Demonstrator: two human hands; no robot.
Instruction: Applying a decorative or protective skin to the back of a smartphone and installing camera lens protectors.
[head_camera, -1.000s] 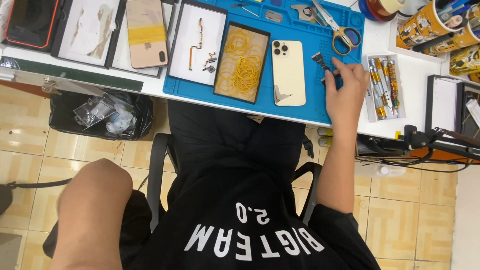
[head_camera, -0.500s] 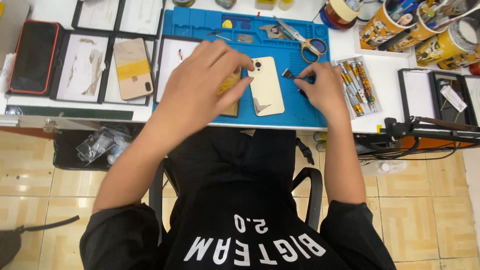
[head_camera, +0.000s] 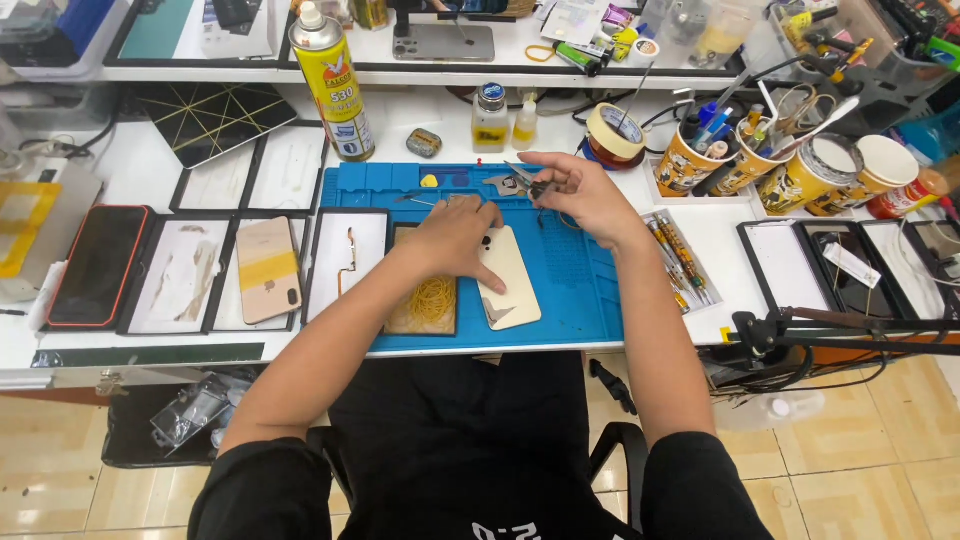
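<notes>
One left hand (head_camera: 455, 238) presses spread fingers on one cream phone back (head_camera: 508, 278) lying on the blue mat (head_camera: 575, 290); one right hand (head_camera: 580, 195) pinches one small dark tool (head_camera: 527, 182) just above.

- Your left hand (head_camera: 455, 240) lies palm down, fingers spread toward one o'clock.
- Your right hand (head_camera: 578, 192) hovers raised, fingers pinched toward nine o'clock.

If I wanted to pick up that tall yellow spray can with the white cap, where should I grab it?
Probably around the middle of the tall yellow spray can, coming from its right side. It stands upright on the white bench, and its round body is bare there, while flat trays lie close below it.
</notes>
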